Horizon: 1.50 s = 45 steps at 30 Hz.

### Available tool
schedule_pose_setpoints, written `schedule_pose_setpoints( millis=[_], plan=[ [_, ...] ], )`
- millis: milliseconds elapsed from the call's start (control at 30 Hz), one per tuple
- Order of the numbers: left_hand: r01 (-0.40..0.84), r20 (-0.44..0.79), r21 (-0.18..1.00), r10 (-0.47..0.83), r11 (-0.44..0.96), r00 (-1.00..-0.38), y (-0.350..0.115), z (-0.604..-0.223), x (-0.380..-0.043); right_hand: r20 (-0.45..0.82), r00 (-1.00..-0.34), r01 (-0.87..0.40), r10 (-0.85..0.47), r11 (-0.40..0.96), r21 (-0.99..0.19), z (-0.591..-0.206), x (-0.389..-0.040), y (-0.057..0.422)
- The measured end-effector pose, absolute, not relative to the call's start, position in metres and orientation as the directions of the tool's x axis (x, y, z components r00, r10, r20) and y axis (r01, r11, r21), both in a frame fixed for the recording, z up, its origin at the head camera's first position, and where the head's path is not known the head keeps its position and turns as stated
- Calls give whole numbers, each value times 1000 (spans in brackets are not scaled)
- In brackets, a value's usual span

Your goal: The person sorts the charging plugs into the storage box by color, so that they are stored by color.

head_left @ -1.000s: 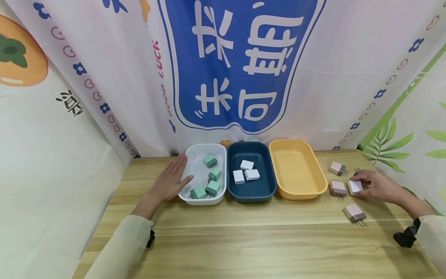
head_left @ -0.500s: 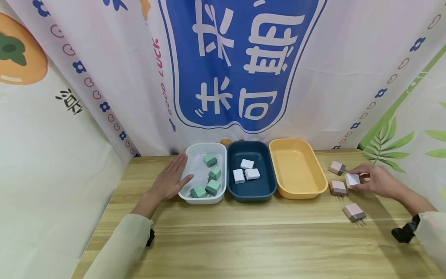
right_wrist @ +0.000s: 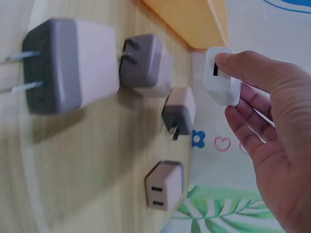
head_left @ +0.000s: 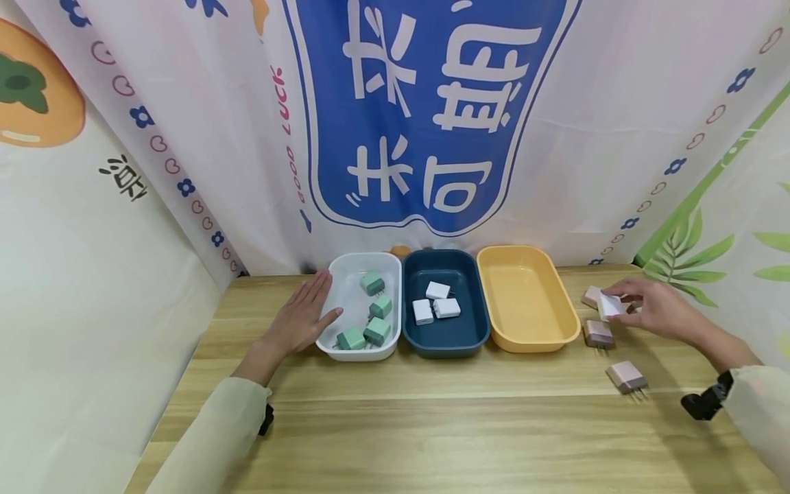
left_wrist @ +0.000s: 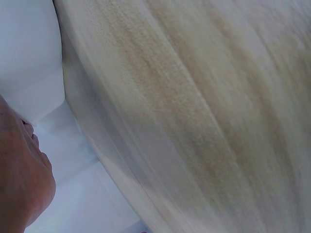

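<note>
In the right wrist view, my right hand (right_wrist: pixel 277 111) pinches a white USB charger (right_wrist: pixel 221 87) between thumb and fingers, its USB slot facing the thumb. The head view has this right hand (head_left: pixel 663 312) over the right part of the table, the held charger overlapping a pink-and-grey charger (head_left: pixel 590 296). Two more pink-and-grey chargers lie nearer me, one by the yellow bin (head_left: pixel 598 333) and one (head_left: pixel 626 377) closest to the front. My left hand (head_left: pixel 297 320) rests flat with straight fingers on the left rim of a white bin (head_left: pixel 345 291).
Several green chargers (head_left: pixel 378 332) lie in the white bin. Beside it, a navy bin (head_left: pixel 441 264) contains three white chargers (head_left: pixel 447 308). A yellow bin (head_left: pixel 524 302) with nothing in it stands right of that. A printed curtain (head_left: pixel 555 171) hangs behind the wooden table (head_left: pixel 432 425).
My right hand has lifted the white charger from among the pink-and-grey ones and moved it left and away from me. My left hand has stayed on the white bin.
</note>
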State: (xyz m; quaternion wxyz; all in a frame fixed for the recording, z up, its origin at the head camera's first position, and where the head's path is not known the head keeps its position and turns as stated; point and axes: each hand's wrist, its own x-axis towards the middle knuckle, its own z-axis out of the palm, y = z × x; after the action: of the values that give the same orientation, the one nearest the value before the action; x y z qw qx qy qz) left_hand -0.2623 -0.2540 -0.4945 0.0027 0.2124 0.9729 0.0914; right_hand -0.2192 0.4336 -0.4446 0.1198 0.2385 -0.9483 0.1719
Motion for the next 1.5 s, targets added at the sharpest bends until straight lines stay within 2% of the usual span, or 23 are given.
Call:
schedule_pose_setpoints(
  millis=[867,1133,1367,1500],
  plan=[
    [415,36,168,415,894,-909,-253,-491,-260,377,-786,-590,-490,778,-216,-417,-234,377],
    [413,36,160,413,897,-910,-252,-490,-260,322,-811,-568,-488,788,-238,-410,-236,361],
    [414,36,168,414,894,-909,-252,-490,-259,399,-733,-667,-551,697,-263,-413,-243,346],
    [413,37,171,413,894,-910,-252,-490,-259,407,-720,-685,-563,671,-283,-412,-244,337]
  ],
)
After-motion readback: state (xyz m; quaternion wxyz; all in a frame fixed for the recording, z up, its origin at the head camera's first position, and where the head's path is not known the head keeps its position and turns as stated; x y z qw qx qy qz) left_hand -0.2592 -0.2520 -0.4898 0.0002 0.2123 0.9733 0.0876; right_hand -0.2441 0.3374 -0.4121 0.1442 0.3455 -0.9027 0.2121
